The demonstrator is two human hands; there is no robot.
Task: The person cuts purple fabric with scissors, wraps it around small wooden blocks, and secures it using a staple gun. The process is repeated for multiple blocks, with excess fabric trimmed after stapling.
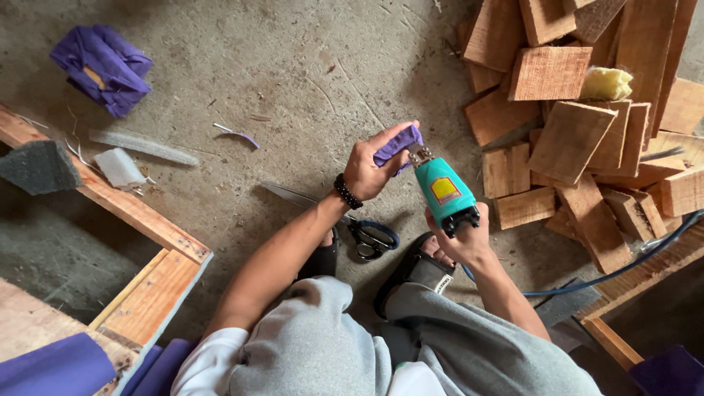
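My left hand (372,167) grips a small block wrapped in purple fabric (398,144), held above the concrete floor. My right hand (460,240) holds a teal pneumatic staple gun (445,192) by its handle, its metal nose pressed against the purple-wrapped block. A blue air hose (623,265) runs from the gun off to the right. Black-handled scissors (367,236) lie on the floor under my left forearm.
A pile of cut wooden blocks (579,125) lies at the upper right, with a yellow foam piece (606,83) on top. Another purple-wrapped block (103,66) sits far left. A wooden frame (139,220) runs along the left, with grey foam (38,167), white foam (119,168) and purple fabric rolls (59,367).
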